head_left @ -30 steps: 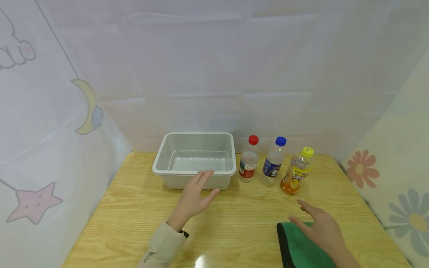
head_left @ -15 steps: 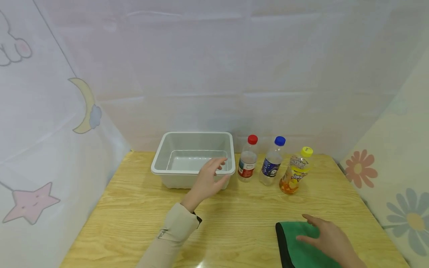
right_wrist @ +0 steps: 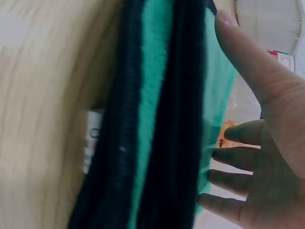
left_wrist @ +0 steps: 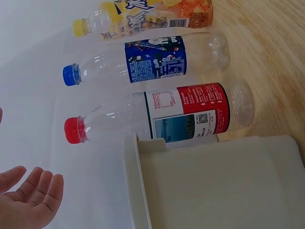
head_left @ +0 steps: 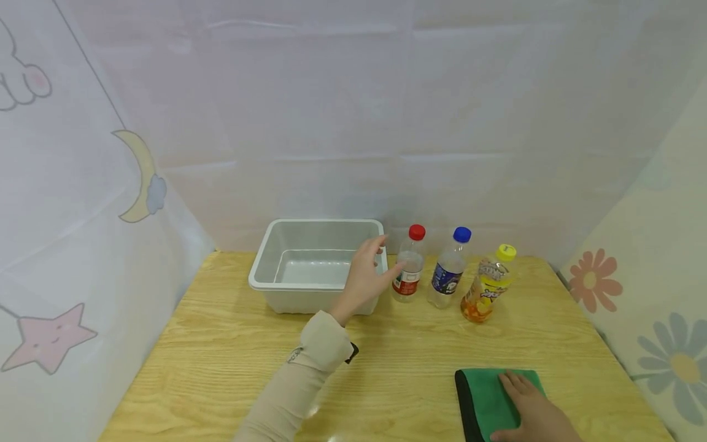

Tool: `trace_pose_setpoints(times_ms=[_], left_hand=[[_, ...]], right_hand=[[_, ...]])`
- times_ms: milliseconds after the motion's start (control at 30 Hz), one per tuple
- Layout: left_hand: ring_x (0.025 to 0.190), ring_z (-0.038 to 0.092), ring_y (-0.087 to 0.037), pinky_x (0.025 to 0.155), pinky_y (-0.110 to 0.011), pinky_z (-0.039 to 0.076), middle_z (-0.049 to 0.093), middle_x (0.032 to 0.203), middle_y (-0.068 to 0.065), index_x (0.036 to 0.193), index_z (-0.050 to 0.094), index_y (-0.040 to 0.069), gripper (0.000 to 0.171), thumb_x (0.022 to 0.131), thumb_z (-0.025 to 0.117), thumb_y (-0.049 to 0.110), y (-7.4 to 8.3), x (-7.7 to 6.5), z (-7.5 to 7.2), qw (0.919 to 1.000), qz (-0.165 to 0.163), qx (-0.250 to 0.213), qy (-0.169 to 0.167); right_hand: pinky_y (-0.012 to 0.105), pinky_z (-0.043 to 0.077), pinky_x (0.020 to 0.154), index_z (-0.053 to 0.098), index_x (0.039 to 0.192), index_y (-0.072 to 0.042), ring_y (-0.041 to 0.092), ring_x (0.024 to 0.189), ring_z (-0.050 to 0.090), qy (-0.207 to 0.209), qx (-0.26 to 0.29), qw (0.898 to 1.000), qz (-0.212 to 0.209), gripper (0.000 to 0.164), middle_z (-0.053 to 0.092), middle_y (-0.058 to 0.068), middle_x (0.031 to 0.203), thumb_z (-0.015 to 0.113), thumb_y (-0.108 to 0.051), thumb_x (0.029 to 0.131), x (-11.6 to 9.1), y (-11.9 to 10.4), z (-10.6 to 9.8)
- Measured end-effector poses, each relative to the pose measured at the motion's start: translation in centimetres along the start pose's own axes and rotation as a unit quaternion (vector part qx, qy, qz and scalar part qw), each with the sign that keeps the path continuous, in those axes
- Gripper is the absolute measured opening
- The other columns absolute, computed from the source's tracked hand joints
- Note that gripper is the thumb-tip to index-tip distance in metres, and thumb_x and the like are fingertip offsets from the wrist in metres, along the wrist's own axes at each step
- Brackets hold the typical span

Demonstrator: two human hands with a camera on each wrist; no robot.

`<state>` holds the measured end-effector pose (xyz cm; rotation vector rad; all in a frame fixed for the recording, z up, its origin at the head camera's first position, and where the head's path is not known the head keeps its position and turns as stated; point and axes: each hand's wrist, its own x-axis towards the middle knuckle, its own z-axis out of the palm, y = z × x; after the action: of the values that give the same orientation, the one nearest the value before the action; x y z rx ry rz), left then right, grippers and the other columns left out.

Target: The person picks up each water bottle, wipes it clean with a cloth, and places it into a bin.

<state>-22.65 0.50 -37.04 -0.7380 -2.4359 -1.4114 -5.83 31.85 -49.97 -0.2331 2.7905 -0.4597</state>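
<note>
A clear plastic bottle with a red cap [head_left: 409, 264] and a red-and-white label stands upright at the right of the grey-white tub. My left hand [head_left: 364, 276] is beside this bottle, fingers bent loosely and thumb apart, with nothing between them. In the left wrist view, that hand [left_wrist: 31, 200] shows below the red cap. My right hand [head_left: 530, 408] lies over a folded green cloth [head_left: 488, 393] with black edging. In the right wrist view, its spread fingers [right_wrist: 233, 158] touch the cloth's upper face.
The tub [head_left: 317, 302] stands against the back wall, its right rim close to the red-capped bottle. To the right are a blue-capped bottle [head_left: 448, 276] and a yellow-capped one [head_left: 488, 288] with orange contents. All rest on a wooden table [head_left: 221, 344].
My left hand has moved right and forward, from before the tub to the red-capped bottle. My right hand has come down onto the green cloth. The bottles and tub stay put.
</note>
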Motion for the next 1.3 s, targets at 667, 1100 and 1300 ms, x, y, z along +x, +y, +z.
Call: trace_pose_setpoints(times_ms=[667,1100,1300], left_hand=[[0.125,0.037,-0.026,0.1,-0.042,0.036,0.036,0.139,-0.01,0.139,0.034,0.008,0.07,0.082,0.066,0.032,-0.3,4.4,4.4,0.9931,-0.107,0.025,-0.039],[0.129,0.032,-0.029,0.104,-0.041,0.031,0.032,0.142,-0.015,0.141,0.029,0.002,0.073,0.083,0.065,0.027,-1.9,5.2,6.9,0.9908,-0.128,-0.004,-0.045],[0.126,0.036,-0.029,0.104,-0.039,0.032,0.037,0.139,-0.016,0.137,0.034,-0.001,0.064,0.085,0.064,0.022,-2.6,5.4,7.4,0.9933,-0.109,0.01,-0.038]], right_hand=[[0.07,0.026,0.086,0.028,0.134,0.014,0.055,0.123,0.02,-0.023,-0.06,0.998,0.027,0.135,0.021,0.037,0.138,0.065,-0.08,0.045,0.3,0.8,1.9],[0.068,0.033,0.083,0.036,0.13,0.014,0.055,0.118,0.029,0.007,-0.078,0.997,0.007,0.125,0.031,0.037,0.133,0.066,-0.077,0.049,-0.1,0.7,1.6],[0.068,0.035,0.081,0.039,0.129,0.013,0.055,0.117,0.032,0.012,-0.068,0.998,-0.005,0.12,0.034,0.036,0.132,0.068,-0.074,0.051,0.3,0.6,1.5]])
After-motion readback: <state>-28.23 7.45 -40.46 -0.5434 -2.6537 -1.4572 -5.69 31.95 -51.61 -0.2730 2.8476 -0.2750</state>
